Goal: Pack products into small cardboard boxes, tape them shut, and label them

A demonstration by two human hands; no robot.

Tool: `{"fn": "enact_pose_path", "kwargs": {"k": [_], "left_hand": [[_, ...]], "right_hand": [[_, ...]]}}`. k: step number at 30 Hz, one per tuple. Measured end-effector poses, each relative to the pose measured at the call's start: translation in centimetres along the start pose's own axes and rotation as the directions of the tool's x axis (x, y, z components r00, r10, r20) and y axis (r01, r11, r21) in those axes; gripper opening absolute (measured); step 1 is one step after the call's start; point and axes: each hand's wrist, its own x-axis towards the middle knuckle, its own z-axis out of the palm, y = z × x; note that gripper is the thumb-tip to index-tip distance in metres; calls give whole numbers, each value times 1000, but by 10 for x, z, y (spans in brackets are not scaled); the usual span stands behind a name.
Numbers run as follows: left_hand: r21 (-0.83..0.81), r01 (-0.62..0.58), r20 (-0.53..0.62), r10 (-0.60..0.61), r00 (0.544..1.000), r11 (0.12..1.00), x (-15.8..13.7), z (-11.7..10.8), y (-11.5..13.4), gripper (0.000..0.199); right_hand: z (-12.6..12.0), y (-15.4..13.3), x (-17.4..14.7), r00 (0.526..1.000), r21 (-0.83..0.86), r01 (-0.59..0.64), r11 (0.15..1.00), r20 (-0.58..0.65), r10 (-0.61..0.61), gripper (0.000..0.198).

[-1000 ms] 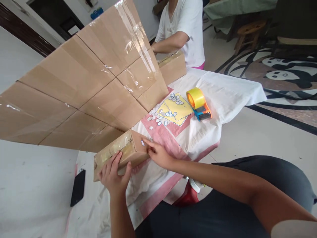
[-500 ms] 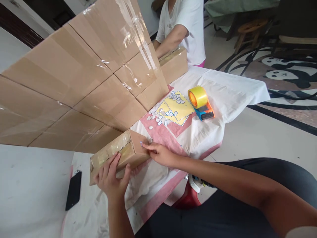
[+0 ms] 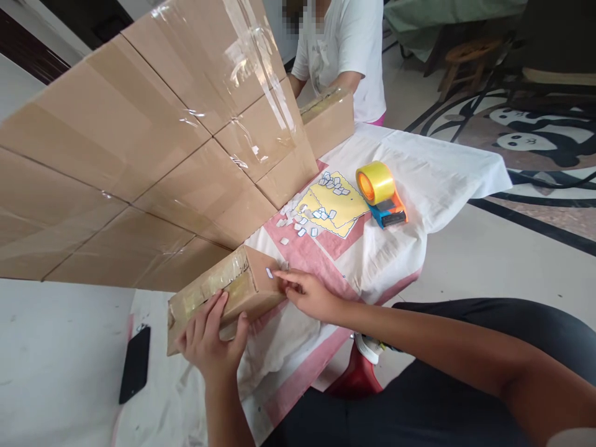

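Note:
A taped cardboard box [image 3: 233,292] lies on the cloth in front of me. My left hand [image 3: 212,338] grips it, fingers spread over the taped top and thumb on the near side. On the end face of the box sits a small white sticker [image 3: 269,272]. Beside that sticker is my right hand [image 3: 310,295], its index finger stretched out and the others partly curled, with nothing visible in it. Beyond it, many small white pieces [image 3: 302,231] are scattered on the cloth and over yellow sheets [image 3: 347,208].
A wall of stacked, taped boxes [image 3: 181,167] rises on the left. A tape dispenser [image 3: 379,192] with yellow tape stands at the right of the cloth-covered table [image 3: 447,161]. A black phone [image 3: 135,365] lies at left. Across, a person in white [image 3: 361,49] is behind another box [image 3: 330,124].
My right index finger has drawn back slightly from the sticker, which now shows fully on the box end. The person opposite has shifted their arms. My left hand stays on the box.

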Motion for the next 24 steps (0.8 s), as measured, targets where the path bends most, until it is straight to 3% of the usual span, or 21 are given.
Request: {"fn": "enact_pose_path", "kwargs": {"k": [5, 11, 15, 19, 24], "left_hand": [[-1, -10, -5, 10, 1000, 1000, 1, 0, 0, 43], [-25, -4, 2, 4, 1000, 1000, 0, -3, 1, 42], [-53, -4, 8, 4, 1000, 999, 1, -5, 2, 40], [-37, -29, 0, 29, 1000, 999, 1, -5, 1, 39], [0, -52, -38, 52, 998, 999, -1, -4, 0, 40]], "right_hand": [[1, 4, 1, 995, -15, 94, 995, 47, -93, 53], [-1, 1, 7, 997, -69, -12, 998, 76, 18, 70], [-7, -1, 17, 989, -152, -21, 988, 142, 43, 68], [-14, -6, 23, 989, -205, 29, 978, 148, 1, 65], [-18, -21, 24, 981, -326, 110, 939, 186, -51, 76]]}}
